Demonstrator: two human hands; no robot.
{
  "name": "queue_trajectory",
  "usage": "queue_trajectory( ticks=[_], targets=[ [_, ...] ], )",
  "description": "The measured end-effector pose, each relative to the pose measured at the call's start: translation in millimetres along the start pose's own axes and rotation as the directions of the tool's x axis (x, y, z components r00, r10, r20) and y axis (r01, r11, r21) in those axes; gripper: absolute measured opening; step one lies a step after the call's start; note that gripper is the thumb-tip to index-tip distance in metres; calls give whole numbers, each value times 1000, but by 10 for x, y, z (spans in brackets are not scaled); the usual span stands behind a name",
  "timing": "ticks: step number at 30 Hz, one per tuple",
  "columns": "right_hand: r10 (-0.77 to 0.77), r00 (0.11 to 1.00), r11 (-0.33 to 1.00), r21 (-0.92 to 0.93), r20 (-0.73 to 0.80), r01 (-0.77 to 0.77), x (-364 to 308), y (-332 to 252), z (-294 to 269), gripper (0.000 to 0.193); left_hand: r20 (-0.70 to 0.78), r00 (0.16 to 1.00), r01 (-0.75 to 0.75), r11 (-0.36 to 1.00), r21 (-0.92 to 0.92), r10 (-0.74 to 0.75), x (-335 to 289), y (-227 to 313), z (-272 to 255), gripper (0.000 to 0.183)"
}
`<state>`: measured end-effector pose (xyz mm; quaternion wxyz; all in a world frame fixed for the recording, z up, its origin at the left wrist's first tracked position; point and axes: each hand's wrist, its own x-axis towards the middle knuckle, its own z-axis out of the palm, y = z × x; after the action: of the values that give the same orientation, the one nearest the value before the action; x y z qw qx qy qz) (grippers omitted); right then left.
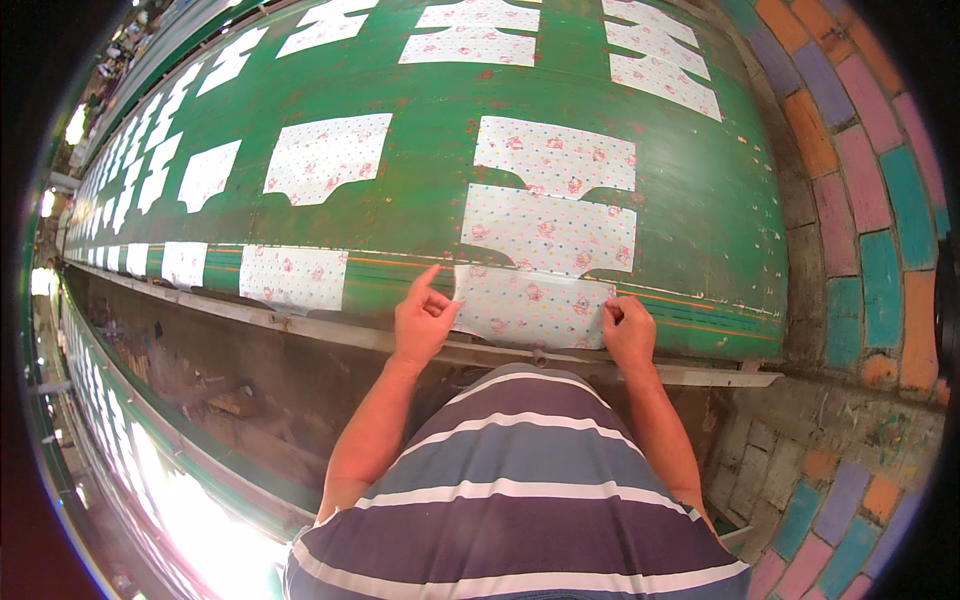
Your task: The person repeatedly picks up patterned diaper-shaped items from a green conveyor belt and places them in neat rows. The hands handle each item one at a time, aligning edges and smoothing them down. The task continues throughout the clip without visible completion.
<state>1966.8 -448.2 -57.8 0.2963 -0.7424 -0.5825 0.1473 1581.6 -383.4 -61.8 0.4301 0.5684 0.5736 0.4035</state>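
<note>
A white fabric piece point(535, 308) with coloured dots and pink printed figures lies at the near edge of a long green table point(420, 195), its lower part reaching toward my body. My left hand point(424, 320) is at its left edge, thumb and fingers pinched together there with the index finger pointing away. At the piece's right edge, my right hand point(630, 328) has its fingers curled in a pinch on the fabric. Just beyond lie two more cut pieces of the same print, a middle one point(545, 225) and a farther one point(555, 150), with curved cut-outs.
More printed pieces point(330, 155) lie in rows along the table to the left and far side. A metal rail point(700, 376) runs along the near edge. Painted brickwork point(865, 190) stands at the right. Another table point(170, 470) with white pieces lies at the lower left.
</note>
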Motion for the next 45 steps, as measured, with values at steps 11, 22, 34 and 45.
queue_trajectory(
  ticks=[11,22,34,45],
  targets=[
    [32,999,999,-14,24,-32,25,-2,-2,15,-127,981,156,984,87,-145,94,-35,-17,74],
    [36,999,999,27,24,-36,24,42,20,15,-75,976,213,966,148,-204,164,9,-91,75],
    [39,999,999,26,-9,-38,5,3,18,16,56,853,-503,789,352,519,43,166,-79,76],
    [12,993,997,75,117,-21,34,-13,-154,14,787,574,-714,609,345,228,-7,683,829,88]
  ],
)
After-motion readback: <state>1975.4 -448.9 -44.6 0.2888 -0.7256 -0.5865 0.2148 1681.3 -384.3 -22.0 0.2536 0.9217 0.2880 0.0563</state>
